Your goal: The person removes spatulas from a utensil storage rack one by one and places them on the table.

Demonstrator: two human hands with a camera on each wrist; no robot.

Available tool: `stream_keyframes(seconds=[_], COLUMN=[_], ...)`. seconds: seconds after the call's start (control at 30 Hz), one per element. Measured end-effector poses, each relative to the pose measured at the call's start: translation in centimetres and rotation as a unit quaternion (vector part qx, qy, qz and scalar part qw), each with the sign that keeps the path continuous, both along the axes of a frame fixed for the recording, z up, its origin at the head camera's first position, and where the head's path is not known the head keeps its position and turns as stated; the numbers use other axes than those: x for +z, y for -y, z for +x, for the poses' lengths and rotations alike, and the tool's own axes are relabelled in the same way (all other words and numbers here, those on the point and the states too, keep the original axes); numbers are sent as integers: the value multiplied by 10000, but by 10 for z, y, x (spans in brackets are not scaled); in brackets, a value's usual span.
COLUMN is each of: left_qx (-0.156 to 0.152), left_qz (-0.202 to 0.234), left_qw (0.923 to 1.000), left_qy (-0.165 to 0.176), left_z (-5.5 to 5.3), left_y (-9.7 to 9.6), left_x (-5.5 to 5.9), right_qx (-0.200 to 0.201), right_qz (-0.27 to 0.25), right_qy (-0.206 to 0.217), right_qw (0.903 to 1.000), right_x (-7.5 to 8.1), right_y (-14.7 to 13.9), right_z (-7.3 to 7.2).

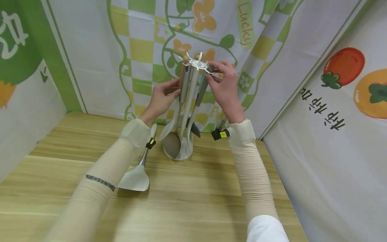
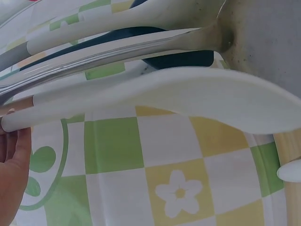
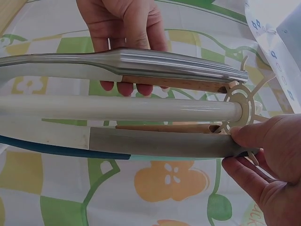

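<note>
Flanking the rack (image 3: 188,108), my right fingers (image 3: 247,177) pinch a grey handle (image 3: 160,143), left fingers (image 3: 124,88) a wooden handle (image 1: 182,75); mis-hooking could drop either.

Head view from above; wrist views close, sharing utensils (image 1: 183,88)

Table: pale wood top (image 1: 187,205) with darker grain streaks.
Curtain: white, with green and yellow checks (image 1: 140,50), hanging behind the table.
Orange flowers: printed (image 1: 204,16) above the table's back edge.
"Lucky": orange lettering (image 1: 245,28) toward the right, high above the table's back edge.
Left cloth: white with a green band (image 1: 49,64), left of the table.
Right cloth: white (image 1: 297,134), along the table's right edge.
Red fruit: printed (image 1: 347,65) right of the table, black characters (image 1: 315,105) nearer it.
</note>
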State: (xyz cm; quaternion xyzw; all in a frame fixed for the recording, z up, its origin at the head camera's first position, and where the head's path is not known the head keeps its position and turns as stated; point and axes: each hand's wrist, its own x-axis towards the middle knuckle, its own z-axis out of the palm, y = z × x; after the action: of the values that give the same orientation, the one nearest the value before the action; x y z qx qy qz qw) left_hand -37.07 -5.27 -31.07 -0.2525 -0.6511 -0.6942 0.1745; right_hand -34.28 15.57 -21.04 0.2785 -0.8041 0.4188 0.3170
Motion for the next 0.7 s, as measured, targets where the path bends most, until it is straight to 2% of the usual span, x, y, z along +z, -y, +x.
stream_keyframes(seconds=[0.2,0.7], left_qx=[141,317], left_qz=[80,401], left_qw=[9999,9977], left_qy=[34,-450], left_z=[1,1], left_y=[-3,-11], left_x=[-3,-3], right_qx=[34,13], right_qz=[16,68], right_qy=[-8,-152], right_qw=[10000,9999], right_x=[-1,-1], right_y=[-1,-3], right_z=[-1,-4])
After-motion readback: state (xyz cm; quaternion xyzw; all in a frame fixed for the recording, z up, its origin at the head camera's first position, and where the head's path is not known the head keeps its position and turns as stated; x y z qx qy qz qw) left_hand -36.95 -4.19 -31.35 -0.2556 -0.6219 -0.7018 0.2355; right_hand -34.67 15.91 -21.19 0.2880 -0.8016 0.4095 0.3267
